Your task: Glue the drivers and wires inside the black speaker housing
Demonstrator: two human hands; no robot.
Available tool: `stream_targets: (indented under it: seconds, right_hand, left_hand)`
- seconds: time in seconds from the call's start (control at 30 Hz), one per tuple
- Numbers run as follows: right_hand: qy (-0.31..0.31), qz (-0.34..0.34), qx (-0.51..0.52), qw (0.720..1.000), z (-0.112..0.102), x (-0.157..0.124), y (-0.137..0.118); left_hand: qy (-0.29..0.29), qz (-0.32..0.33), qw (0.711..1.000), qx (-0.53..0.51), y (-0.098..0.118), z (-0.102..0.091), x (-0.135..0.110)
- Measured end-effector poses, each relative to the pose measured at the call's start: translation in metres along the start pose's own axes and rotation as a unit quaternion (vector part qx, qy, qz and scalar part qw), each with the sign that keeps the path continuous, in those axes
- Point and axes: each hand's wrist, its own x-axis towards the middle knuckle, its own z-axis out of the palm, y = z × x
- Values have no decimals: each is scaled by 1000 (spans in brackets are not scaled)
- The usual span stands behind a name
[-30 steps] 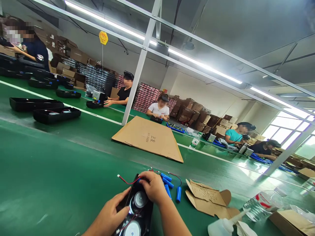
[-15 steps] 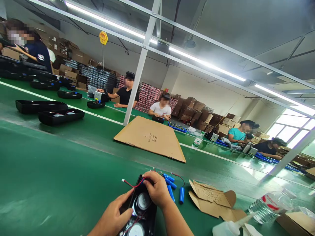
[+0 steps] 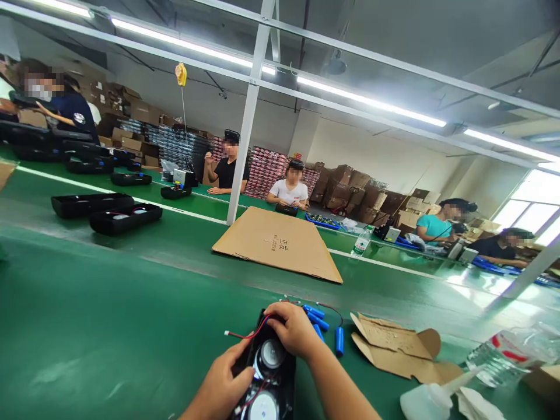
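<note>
My left hand (image 3: 221,379) is closed around the left side of a black speaker housing (image 3: 287,382), its thumb over the inside edge. Two round silver speaker drivers (image 3: 271,354) face up in the housing. Curled over the far end is my right hand (image 3: 291,329), gripping that end; what lies under its fingers is hidden. A red and dark wire (image 3: 241,336) with a white plug runs out leftward from beneath those fingers. Beyond and right of the hand, several blue cylindrical batteries (image 3: 339,341) with thin leads lie on the green table.
Torn cardboard (image 3: 394,347), a white squeeze bottle (image 3: 426,402) and a clear water bottle (image 3: 503,356) lie at right. A flat cardboard sheet (image 3: 280,245) lies ahead beside a metal post (image 3: 245,134). More black housings (image 3: 126,219) sit left. Co-workers sit across the line.
The view has swung slightly left, so things appear farther right. Both hands keep their hold on the housing. A co-worker in black across the table has raised a hand.
</note>
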Motion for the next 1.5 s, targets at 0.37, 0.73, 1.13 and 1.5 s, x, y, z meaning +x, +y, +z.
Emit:
stream_targets:
  seconds: [0.37,0.73,1.13,1.5]
  right_hand:
    - [15,17,-2,1000,3,-2,-1]
    - [46,26,32,998,5,-5,1]
    - [53,37,63,996,3,-1,-1]
    - [7,21,17,1000,2,1,3]
  left_hand:
    - [-10,5,1000,4,5,-1,-1]
    - [0,5,1000,-2,4,1,0]
    - [-5,-9,1000,-11,-1,0,1]
    - [-18,-15,1000,-3,6,0,1]
